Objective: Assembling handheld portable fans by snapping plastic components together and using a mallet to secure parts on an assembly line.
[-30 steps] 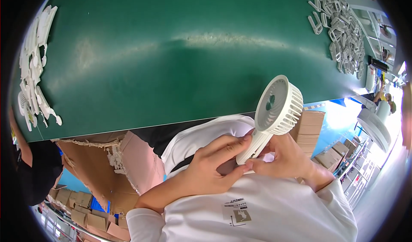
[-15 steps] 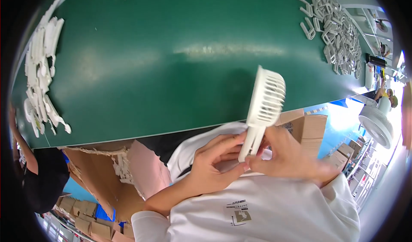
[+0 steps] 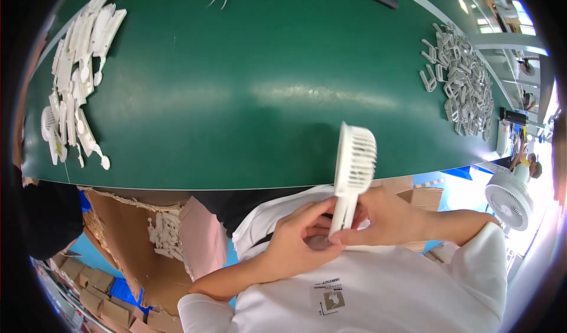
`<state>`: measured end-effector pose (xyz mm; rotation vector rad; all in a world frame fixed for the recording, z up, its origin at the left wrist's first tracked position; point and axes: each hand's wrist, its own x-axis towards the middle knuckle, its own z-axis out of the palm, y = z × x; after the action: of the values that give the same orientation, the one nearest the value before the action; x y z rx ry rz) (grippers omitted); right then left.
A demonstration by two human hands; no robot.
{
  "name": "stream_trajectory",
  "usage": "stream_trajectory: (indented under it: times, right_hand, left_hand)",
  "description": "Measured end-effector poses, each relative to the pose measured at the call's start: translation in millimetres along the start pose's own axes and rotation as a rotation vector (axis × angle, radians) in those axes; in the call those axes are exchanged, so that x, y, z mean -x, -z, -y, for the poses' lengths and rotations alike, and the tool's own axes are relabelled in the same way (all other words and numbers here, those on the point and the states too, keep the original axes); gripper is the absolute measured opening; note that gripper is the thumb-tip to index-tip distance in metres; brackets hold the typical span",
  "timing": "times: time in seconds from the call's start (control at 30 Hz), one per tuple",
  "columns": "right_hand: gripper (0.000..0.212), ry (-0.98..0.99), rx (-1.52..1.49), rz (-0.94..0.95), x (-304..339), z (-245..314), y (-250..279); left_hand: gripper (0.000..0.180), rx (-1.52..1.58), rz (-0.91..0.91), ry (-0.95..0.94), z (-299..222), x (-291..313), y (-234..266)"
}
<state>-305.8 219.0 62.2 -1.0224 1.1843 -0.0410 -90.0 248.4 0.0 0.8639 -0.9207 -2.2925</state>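
Observation:
A white handheld fan (image 3: 356,160) with a slotted round head stands upright in front of my body, just over the near table edge. My right hand (image 3: 384,218) is closed around its handle, with the thumb pressed near the lower end. My left hand (image 3: 298,229) has its fingers curled against the other side of the handle and its thumb near the bottom; some fingertips are hidden behind the fan. Whether a small part sits between the fingertips I cannot make out.
Grey U-shaped clips (image 3: 466,85) lie heaped at the table's right. Long white plastic pieces (image 3: 77,73) pile up at the left of the green table (image 3: 207,108). An open cardboard box (image 3: 127,238) with white parts stands below left. A large standing fan (image 3: 509,200) is at right.
My view has shifted, so the table's far side shows more. The right hand, blurred before, is now steady at the handle; the handheld fan stands more upright. Both hands keep hold of it.

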Motion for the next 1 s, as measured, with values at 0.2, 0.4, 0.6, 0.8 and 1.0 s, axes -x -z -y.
stream_trajectory:
  times: [0.2, 0.4, 0.6, 0.8, 1.0]
  right_hand:
    - [0.049, 0.013, -0.044, 0.059, 2, -6, 1]
    - [0.048, 0.073, -0.014, 0.082, 10, -30, 3]
    - [0.044, 0.048, 0.283, -0.165, 0, 33, 39]
    - [0.041, 0.304, 0.889, -0.487, -43, 51, 100]
    - [0.053, 0.258, 0.974, -0.384, -55, 75, 121]
  left_hand:
    - [0.070, -0.088, 0.034, 0.009, 6, 5, 0]
    - [0.067, -0.046, 0.158, 0.075, 3, 4, 2]
    - [0.062, 0.273, -0.044, -0.022, -27, -29, -5]
    - [0.070, -1.376, -0.421, -1.171, -100, -100, 67]
    - [0.068, -1.429, -0.115, -1.034, -106, -159, 89]
